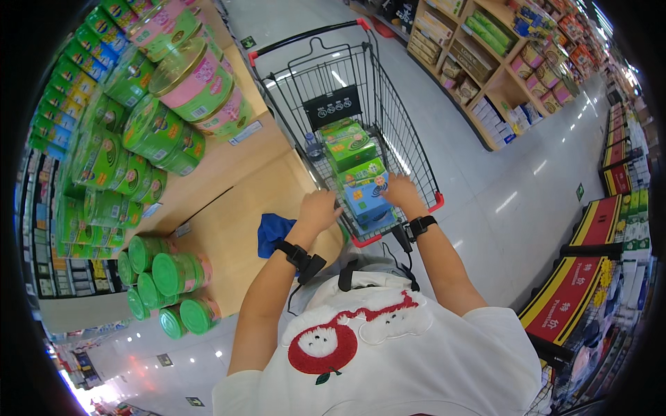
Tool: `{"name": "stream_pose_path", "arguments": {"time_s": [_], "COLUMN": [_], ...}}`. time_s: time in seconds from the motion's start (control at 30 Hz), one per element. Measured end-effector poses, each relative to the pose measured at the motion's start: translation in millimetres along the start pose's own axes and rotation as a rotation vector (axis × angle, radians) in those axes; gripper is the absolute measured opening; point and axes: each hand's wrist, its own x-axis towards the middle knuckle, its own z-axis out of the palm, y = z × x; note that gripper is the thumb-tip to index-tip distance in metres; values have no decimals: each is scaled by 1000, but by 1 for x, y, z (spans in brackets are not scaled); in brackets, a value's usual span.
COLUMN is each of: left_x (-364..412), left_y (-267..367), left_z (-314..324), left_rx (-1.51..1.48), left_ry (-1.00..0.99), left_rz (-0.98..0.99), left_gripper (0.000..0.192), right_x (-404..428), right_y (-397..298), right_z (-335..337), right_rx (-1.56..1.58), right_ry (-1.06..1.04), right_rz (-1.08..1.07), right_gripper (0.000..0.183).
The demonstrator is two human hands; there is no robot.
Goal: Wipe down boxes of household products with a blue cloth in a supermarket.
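Note:
Before me is a black wire shopping cart (pixel 411 136) with red corner pieces. Inside it, green mosquito-coil boxes (pixel 349 146) and a blue box (pixel 366 198) with a coil picture stand in a row. At the blue box's right edge is my right hand (pixel 403 193), its fingertips against or very near the box; whether it grips is hidden. My left hand (pixel 318 209) hovers by the cart's left side with thumb and fingers apart, and nothing shows in it. Beneath my left wrist a blue cloth or bag (pixel 274 234) lies on the wooden display stand (pixel 229 223).
Stacked green and pink coil tins (pixel 192 86) fill the shelf at left. Several green-lidded canisters (pixel 169 274) stand on the stand's near end. A small dark bottle (pixel 313 146) sits in the cart. Wooden shelves (pixel 468 57) and red promotion bins (pixel 564 296) border the right aisle.

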Motion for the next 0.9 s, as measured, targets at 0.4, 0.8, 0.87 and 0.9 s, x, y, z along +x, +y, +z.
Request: {"name": "stream_pose_path", "arguments": {"time_s": [0.4,0.8,0.87,0.9], "left_x": [31,36,35,35], "left_y": [15,11,11,17], "left_z": [74,122,124,123], "left_rx": [-1572,-1814,-1837,-1822], "left_ry": [-366,-316,-324,-294], "left_rz": [-660,-660,-644,-682], "left_gripper": [44,30,29,30], "right_x": [-8,-31,-33,-34], "right_y": [43,31,30,31], "right_z": [71,76,71,68], "right_rx": [623,680,704,699], "right_ry": [-8,164,238,233], "right_rz": [55,13,77,73], "right_gripper": [65,57,49,49]}}
